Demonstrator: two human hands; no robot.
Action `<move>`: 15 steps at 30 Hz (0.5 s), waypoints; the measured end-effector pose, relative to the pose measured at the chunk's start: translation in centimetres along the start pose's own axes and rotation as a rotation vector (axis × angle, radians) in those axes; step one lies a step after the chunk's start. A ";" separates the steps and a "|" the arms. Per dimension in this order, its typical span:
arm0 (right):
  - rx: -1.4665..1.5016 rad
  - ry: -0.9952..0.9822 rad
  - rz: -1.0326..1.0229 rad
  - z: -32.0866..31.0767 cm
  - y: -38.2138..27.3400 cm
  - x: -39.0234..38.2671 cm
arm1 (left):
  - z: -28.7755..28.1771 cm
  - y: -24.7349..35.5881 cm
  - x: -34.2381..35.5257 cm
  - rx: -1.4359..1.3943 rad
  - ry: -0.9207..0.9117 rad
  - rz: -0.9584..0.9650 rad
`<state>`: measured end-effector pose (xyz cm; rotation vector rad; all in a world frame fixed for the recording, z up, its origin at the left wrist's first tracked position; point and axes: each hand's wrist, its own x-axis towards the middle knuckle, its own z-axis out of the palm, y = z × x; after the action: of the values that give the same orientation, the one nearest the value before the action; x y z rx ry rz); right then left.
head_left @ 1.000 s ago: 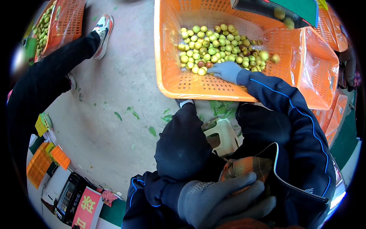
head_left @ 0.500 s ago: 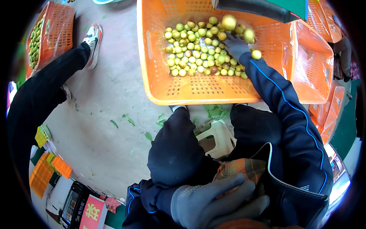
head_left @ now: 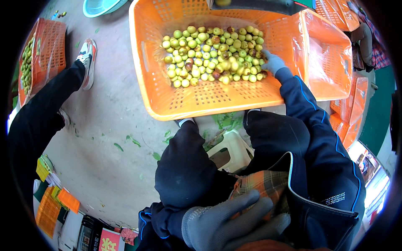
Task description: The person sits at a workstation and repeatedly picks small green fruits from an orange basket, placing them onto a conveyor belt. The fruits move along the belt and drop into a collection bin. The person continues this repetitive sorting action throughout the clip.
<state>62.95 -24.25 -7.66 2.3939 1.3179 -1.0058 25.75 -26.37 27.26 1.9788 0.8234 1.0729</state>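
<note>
Small round yellow-green fruits (head_left: 205,54), some patched with brown and much like jujubes, lie heaped in a large orange plastic crate (head_left: 188,102) lined with clear film. Several fruits near the middle right are blurred. My right hand (head_left: 274,63), in a grey glove, is at the right edge of the heap, fingers spread against the outer fruits and holding none that I can see. Close to my body, my left hand (head_left: 230,224), gloved in grey too, rests palm down over my lap with its fingers stretched out.
A dark-edged chute (head_left: 259,6) with a fruit on it overhangs the crate's far side. To the right stands another film-lined orange crate (head_left: 328,54). Far left are a fruit-filled crate (head_left: 50,46) and another person's leg (head_left: 50,92). A pale stool (head_left: 234,144) is between my knees.
My right hand has moved from among the fruits to the heap's right edge. Fruits that were in mid-air around it are down, and the heap spreads wider. The view has shifted slightly.
</note>
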 end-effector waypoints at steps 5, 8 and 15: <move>-0.005 0.017 -0.010 1.6 0.9 0.7 | -0.7 0.2 0.6 -0.030 -0.082 -0.060; -0.002 -0.025 0.017 2.0 0.8 1.4 | -1.3 0.4 0.9 -0.021 -0.129 -0.083; 0.061 -0.123 0.046 3.4 1.2 2.3 | -0.7 0.9 0.7 -0.017 -0.087 -0.076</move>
<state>63.15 -25.11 -11.88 2.3523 1.2017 -1.1755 25.64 -26.06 28.59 1.9501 0.8327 0.9407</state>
